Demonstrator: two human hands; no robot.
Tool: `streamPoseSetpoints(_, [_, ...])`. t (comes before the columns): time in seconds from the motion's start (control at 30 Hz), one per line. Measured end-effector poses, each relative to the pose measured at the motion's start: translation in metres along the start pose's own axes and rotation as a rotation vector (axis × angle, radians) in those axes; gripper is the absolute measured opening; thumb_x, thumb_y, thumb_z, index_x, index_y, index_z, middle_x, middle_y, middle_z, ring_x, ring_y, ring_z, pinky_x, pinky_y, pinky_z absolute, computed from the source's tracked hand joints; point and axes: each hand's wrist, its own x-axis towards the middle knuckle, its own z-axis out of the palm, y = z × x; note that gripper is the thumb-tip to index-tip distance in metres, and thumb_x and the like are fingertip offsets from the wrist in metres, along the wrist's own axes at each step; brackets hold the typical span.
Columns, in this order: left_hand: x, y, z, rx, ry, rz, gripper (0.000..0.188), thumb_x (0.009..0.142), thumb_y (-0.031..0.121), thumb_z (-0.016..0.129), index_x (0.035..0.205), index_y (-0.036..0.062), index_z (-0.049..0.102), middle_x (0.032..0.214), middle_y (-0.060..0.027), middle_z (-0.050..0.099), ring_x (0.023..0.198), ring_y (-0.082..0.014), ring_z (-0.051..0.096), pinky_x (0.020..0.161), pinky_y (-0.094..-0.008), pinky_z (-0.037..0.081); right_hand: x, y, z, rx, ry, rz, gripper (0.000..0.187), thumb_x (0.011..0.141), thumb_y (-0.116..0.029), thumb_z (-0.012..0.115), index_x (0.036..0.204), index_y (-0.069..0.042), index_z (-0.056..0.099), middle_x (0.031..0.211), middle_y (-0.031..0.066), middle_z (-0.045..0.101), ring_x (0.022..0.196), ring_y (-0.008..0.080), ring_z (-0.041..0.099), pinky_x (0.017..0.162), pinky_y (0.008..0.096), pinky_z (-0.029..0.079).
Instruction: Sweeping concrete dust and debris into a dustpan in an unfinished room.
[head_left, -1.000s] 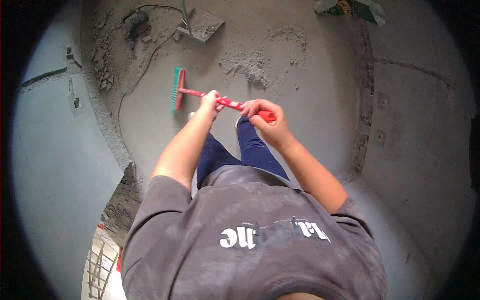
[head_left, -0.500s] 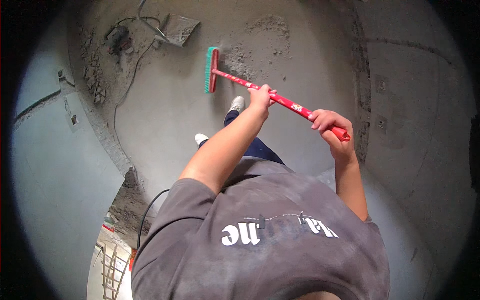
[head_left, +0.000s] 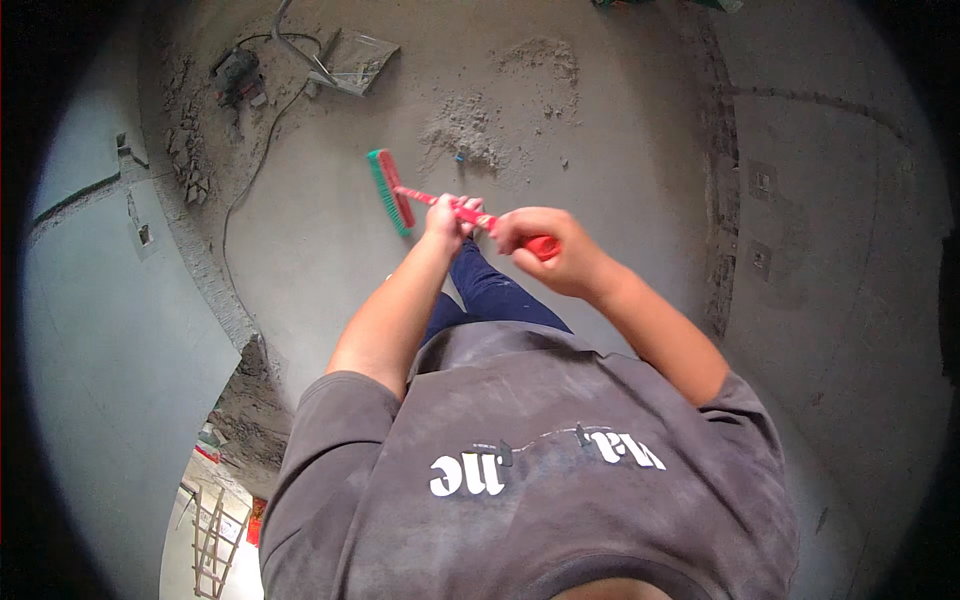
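Note:
Both of my hands are on a broom (head_left: 392, 192) with a red patterned handle, a red head and green bristles. My left hand (head_left: 452, 220) wraps around the handle partway along, nearer the head. Closer to my body, my right hand (head_left: 555, 245) is closed over the handle's end, its red cap showing beside the fingers. The broom head tilts over the grey floor, left of a pile of grey dust and rubble (head_left: 470, 125). Whether the bristles touch the floor I cannot tell. A small blue bit (head_left: 460, 157) lies at the pile's near edge.
A dustpan (head_left: 355, 62) with a long handle lies at the far left, near a dusty power tool (head_left: 238, 76) whose cable (head_left: 235, 205) runs along the left side. Broken rubble (head_left: 190, 160) lines the left wall. A wooden ladder-like frame (head_left: 213, 545) stands beyond the opening at lower left.
The broom head has come nearer and left, away from the dust pile. My right hand has swung left and forward, close to my left hand, which also moved left. The pile is more fully visible.

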Motion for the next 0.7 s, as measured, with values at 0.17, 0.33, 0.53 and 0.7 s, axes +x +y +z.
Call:
streamPoseSetpoints(0.17, [-0.007, -0.023, 0.078, 0.053, -0.225, -0.052, 0.042, 0.082, 0.012, 0.041, 0.120, -0.0007, 0.030, 0.132, -0.0173, 0.039, 0.107, -0.0328, 0.056, 0.072, -0.0463, 0.051, -0.014, -0.040, -0.029, -0.354, -0.009, -0.040, 0.013, 0.064, 0.008, 0.053, 0.073, -0.001, 0.053, 0.076, 0.0112, 0.058, 0.080, 0.0243, 0.060, 0.075, 0.0322, 0.047])
streamPoseSetpoints(0.33, [-0.038, -0.032, 0.125, 0.180, -0.203, -0.007, 0.032, 0.081, 0.010, 0.043, 0.110, 0.0003, 0.035, 0.118, -0.0135, 0.049, 0.100, -0.0288, 0.061, 0.067, -0.0364, 0.052, -0.043, -0.056, -0.057, -0.298, 0.081, -0.102, 0.014, 0.063, 0.001, 0.059, 0.075, -0.004, 0.053, 0.077, 0.0107, 0.057, 0.076, 0.0276, 0.058, 0.069, 0.0350, 0.047])
streamPoseSetpoints(0.53, [-0.122, -0.029, 0.110, 0.378, -0.249, 0.009, 0.032, 0.083, 0.012, 0.039, 0.111, -0.0020, 0.031, 0.125, -0.0164, 0.046, 0.106, -0.0321, 0.056, 0.079, -0.0444, 0.047, -0.090, -0.100, -0.067, -0.069, -0.104, -0.100, 0.016, 0.069, -0.004, 0.061, 0.084, -0.004, 0.058, 0.094, 0.0107, 0.063, 0.102, 0.0270, 0.057, 0.089, 0.0392, 0.043])
streamPoseSetpoints(0.7, [-0.167, -0.012, 0.114, 0.591, -0.218, 0.080, 0.037, 0.083, 0.011, 0.042, 0.115, 0.0001, 0.028, 0.124, -0.0198, 0.044, 0.104, -0.0325, 0.057, 0.076, -0.0442, 0.049, -0.112, -0.057, -0.057, 0.658, 0.215, 0.279, 0.053, 0.083, -0.041, 0.057, 0.122, -0.007, 0.046, 0.116, 0.0094, 0.055, 0.111, 0.0174, 0.050, 0.087, 0.0339, 0.042])
